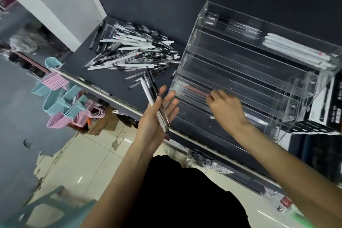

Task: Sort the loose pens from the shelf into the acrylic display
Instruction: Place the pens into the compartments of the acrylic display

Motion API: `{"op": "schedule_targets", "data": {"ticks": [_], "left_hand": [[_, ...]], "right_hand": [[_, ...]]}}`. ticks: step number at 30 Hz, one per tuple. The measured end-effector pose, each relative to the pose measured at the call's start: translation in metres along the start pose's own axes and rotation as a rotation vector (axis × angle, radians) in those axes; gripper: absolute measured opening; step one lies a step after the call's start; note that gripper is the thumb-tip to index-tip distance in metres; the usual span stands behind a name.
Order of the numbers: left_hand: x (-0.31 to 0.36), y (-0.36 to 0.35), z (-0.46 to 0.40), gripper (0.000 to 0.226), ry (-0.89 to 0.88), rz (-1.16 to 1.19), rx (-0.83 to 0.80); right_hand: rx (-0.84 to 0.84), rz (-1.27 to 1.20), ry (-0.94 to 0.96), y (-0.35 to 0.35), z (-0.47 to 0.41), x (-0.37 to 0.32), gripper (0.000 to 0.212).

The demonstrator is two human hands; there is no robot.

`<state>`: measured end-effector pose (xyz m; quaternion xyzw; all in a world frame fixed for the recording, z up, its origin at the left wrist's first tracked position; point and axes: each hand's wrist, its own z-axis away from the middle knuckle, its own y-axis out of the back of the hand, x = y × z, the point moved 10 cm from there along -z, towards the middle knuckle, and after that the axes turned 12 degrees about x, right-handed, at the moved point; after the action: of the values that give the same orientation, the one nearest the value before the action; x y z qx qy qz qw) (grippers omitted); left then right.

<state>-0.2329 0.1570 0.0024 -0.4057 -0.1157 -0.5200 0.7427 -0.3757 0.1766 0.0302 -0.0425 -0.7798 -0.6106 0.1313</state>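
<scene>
Acrylic display (240, 65), tiers running left-right, left hand (157, 114) gripping three pens (153, 96) pointing far-left, right hand (224, 105) fingers curled into near tier, grip unclear.

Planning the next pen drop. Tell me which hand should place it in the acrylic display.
Right. The right hand is already at the acrylic display's lowest tier, while the left hand holds the bundle of pens beside it.

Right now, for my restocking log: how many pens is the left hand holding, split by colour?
White plastic pen: 1
Dark-barrelled pens: 2, as far as the overlap shows
Total in the left hand: 3
</scene>
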Motion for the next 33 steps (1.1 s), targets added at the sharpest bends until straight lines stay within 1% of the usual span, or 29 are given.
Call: {"op": "schedule_targets", "data": {"ticks": [2,3,4,5,6,7,8,10,12,14,16,18,21,22,24,26,27,29,33], "left_hand": [[0.001,-0.001,-0.001,0.032,0.008,0.000,-0.012],[0.000,-0.001,-0.001,0.032,0.012,-0.003,-0.013],[-0.001,-0.003,-0.002,0.033,0.013,-0.009,-0.015],[-0.002,-0.006,-0.003,0.033,0.014,-0.012,-0.023],[-0.003,-0.009,-0.002,0.033,0.015,-0.008,-0.033],[-0.005,-0.014,-0.002,0.034,0.021,0.010,-0.047],[-0.006,-0.020,-0.001,0.034,0.032,0.032,-0.065],[-0.007,-0.031,0.002,0.035,0.046,0.058,-0.108],[-0.007,-0.039,0.004,0.038,0.041,0.059,-0.152],[-0.006,-0.046,0.006,0.039,0.027,0.034,-0.185],[-0.006,-0.051,0.006,0.035,-0.002,-0.042,-0.208],[-0.006,-0.053,0.001,0.036,-0.034,-0.151,-0.198],[0.002,-0.052,-0.009,0.034,-0.091,-0.298,-0.155],[0.006,-0.052,-0.013,0.032,-0.118,-0.375,-0.135],[0.013,-0.055,-0.019,0.030,-0.140,-0.489,-0.117],[0.019,-0.062,-0.026,0.029,-0.128,-0.474,-0.114],[0.022,-0.065,-0.029,0.029,-0.128,-0.457,-0.110],[0.028,-0.071,-0.033,0.027,-0.132,-0.420,-0.114],[0.033,-0.082,-0.036,0.027,-0.119,-0.349,-0.176]], "right_hand": [[0.035,-0.067,-0.090,0.014,-0.002,0.004,0.030],[0.104,-0.153,-0.178,0.027,-0.004,0.008,0.033],[0.172,-0.298,-0.245,0.041,-0.005,0.009,0.031],[0.216,-0.485,-0.315,0.055,-0.009,0.007,0.023],[0.219,-0.691,-0.411,0.062,-0.011,0.004,0.017],[0.186,-0.859,-0.502,0.063,-0.013,-0.002,0.015],[0.128,-0.959,-0.579,0.059,-0.014,-0.011,0.015],[0.019,-1.073,-0.700,0.044,-0.012,-0.027,0.017],[0.003,-1.205,-0.810,0.036,-0.009,-0.029,0.017],[0.016,-1.277,-0.853,0.035,-0.007,-0.023,0.015],[0.031,-1.235,-0.850,0.039,-0.004,-0.008,0.013],[0.116,-1.095,-0.851,0.053,-0.001,0.024,0.011],[0.350,-0.714,-0.787,0.096,-0.005,0.092,0.013],[0.403,-0.582,-0.753,0.109,-0.009,0.113,0.013],[0.437,-0.379,-0.701,0.122,-0.025,0.147,0.014],[0.397,-0.258,-0.652,0.118,-0.046,0.170,0.016],[0.366,-0.241,-0.629,0.113,-0.056,0.177,0.016],[0.295,-0.270,-0.587,0.098,-0.073,0.187,0.016],[0.109,-0.372,-0.528,0.073,-0.090,0.193,0.015]]}}
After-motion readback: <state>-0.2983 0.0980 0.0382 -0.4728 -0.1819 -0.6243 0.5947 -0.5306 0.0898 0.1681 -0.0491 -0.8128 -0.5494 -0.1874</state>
